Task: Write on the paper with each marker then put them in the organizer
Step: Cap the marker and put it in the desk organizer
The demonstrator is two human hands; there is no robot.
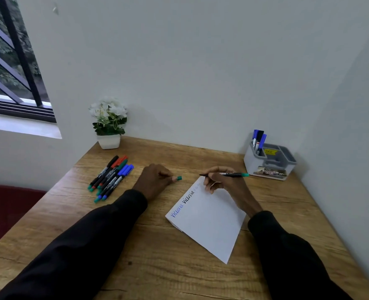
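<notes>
My right hand was closed around an uncapped marker, its tip pointing left just above the far corner of the paper and its green end pointing toward the organizer. My left hand rested on the desk just left of the paper, fingers curled, pinching the green cap between thumb and fingertip.

The paper lay at an angle right of the desk's middle. Along its left edge I could read one word in blue, the same word in black, and a third, fainter bit of writing near the far corner, too small to make out.

Outward to the right, the organizer stood near the far right corner of the desk with three markers upright in its left compartment; the other compartments looked empty. Toward the far left edge, a bunch of loose markers lay side by side, capped, with a potted plant beyond them in the far left corner.

I judged the job to be about a third done: three stowed, one in hand, several not yet used.
</notes>
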